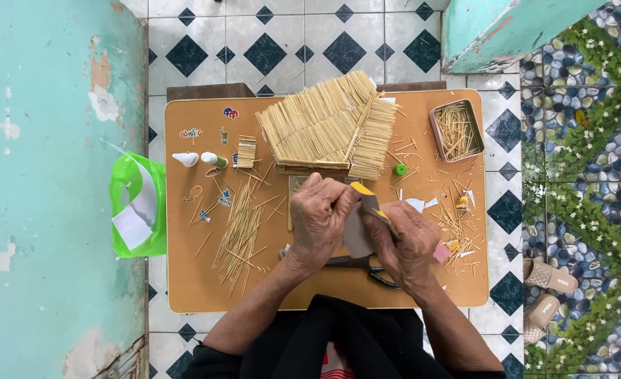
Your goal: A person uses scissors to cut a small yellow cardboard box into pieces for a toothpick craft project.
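Observation:
My left hand (319, 221) pinches the edge of a small grey card piece (356, 235) over the middle of a small orange table (191, 281). My right hand (407, 242) grips a yellow-handled craft knife (368, 200) whose blade rests against that card. Just beyond my hands stands a model house roof made of glued bamboo sticks (331, 126). A pair of scissors (366, 265) lies partly hidden under my wrists.
Loose sticks (240, 228) are scattered on the table's left, with a glue bottle (213, 160) and a white cap (185, 158). A metal tin of sticks (457, 130) sits at the far right, beside a green cap (400, 170). A green bag (138, 203) hangs left; sandals (549, 291) lie right.

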